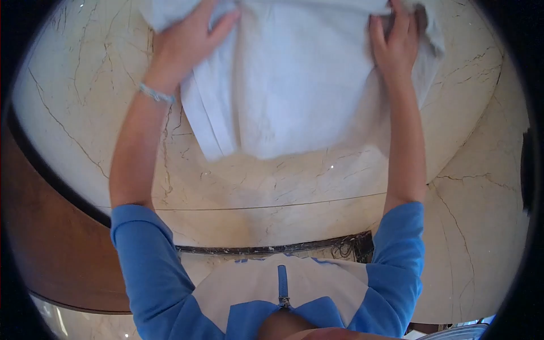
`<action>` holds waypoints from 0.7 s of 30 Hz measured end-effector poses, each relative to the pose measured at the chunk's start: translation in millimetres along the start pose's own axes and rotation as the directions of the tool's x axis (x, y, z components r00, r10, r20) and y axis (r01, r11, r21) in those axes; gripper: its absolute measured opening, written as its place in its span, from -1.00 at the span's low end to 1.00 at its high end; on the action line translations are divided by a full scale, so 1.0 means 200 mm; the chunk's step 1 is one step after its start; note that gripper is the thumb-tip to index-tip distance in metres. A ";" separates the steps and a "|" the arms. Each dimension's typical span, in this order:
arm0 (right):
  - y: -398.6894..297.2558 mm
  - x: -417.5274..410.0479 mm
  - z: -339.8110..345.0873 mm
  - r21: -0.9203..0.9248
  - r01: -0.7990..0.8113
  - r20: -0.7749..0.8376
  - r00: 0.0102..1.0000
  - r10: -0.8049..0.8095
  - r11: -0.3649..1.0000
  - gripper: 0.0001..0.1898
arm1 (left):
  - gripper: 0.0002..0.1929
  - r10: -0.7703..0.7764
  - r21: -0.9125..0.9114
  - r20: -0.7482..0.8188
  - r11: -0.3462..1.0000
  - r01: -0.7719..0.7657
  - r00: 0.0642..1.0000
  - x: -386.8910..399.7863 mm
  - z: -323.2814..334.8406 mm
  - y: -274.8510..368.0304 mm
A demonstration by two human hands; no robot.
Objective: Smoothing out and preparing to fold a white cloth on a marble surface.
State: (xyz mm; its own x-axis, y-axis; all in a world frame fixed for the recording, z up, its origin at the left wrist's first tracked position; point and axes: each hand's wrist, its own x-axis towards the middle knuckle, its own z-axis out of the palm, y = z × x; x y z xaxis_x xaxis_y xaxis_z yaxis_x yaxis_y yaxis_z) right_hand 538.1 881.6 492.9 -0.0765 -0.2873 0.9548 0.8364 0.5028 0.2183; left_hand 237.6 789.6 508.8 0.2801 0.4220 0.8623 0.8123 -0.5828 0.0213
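A white folded cloth (297,85), possibly a garment, spreads across the stone counter in front of me, slightly blurred. My left hand (187,42) grips its far left part; the thumb lies over the fabric, and the fingertips pass beyond the top of the picture. On the far right, my right hand (395,46) holds the cloth by a bunched part where a dark patch shows between and beside the fingers. Layered folds run down the cloth's left side, while its near right corner looks loose and shaded. Its far edge is partly cut off by the picture's top.
The cream marble counter (263,182) has a curved outline, dark veins and a seam near me. A brown panel (63,238) with a black edge curves along the left. Below the near edge runs a dark stone strip (263,250). A dark object (527,170) stands at the far right.
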 end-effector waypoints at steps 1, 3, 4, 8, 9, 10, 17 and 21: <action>0.00 0.11 0.02 -0.074 -0.003 -0.026 1.000 0.001 0.997 -0.49 | -0.33 0.098 0.077 -0.053 0.993 -0.093 0.994 0.07 -0.06 0.00; 0.00 0.19 0.02 -0.154 -0.009 -0.047 0.999 0.001 0.988 -0.47 | -0.37 0.175 0.209 -0.080 0.965 -0.155 0.981 0.18 -0.12 0.00; -0.01 0.21 0.01 -0.068 -0.097 -0.004 0.995 0.097 0.993 -0.52 | -0.40 0.258 0.333 -0.099 0.919 -0.212 0.961 0.21 -0.12 0.01; 0.12 0.20 -0.15 0.264 -0.358 0.438 0.872 0.219 0.896 -0.50 | -0.38 0.218 0.392 -0.147 0.908 -0.146 0.965 0.14 -0.07 0.02; 0.11 0.18 -0.13 0.261 -0.354 0.433 0.874 0.219 0.898 -0.50 | -0.39 0.176 0.326 -0.143 0.937 -0.122 0.974 0.11 -0.05 0.05; 0.08 0.13 -0.05 0.098 -0.257 0.203 0.951 0.233 0.961 -0.52 | -0.39 0.124 0.265 -0.132 0.960 -0.085 0.983 0.08 -0.04 0.07; -0.09 0.13 -0.07 -0.156 -0.103 -0.144 0.986 0.081 0.982 -0.40 | -0.39 0.198 0.238 -0.075 0.955 -0.175 0.977 -0.09 0.00 0.03; -0.11 0.15 -0.16 -0.063 -0.230 0.043 0.972 0.233 0.971 -0.36 | -0.39 0.115 0.174 0.009 0.978 -0.115 0.993 -0.13 0.03 0.05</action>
State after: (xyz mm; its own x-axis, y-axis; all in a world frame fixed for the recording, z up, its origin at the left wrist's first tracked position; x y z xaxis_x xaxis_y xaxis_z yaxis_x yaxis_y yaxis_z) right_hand 534.3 836.5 510.0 0.0969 -0.1274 0.9871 0.8640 0.5031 -0.0199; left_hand 241.1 777.4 483.2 0.3762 0.3583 0.8544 0.8515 -0.4972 -0.1664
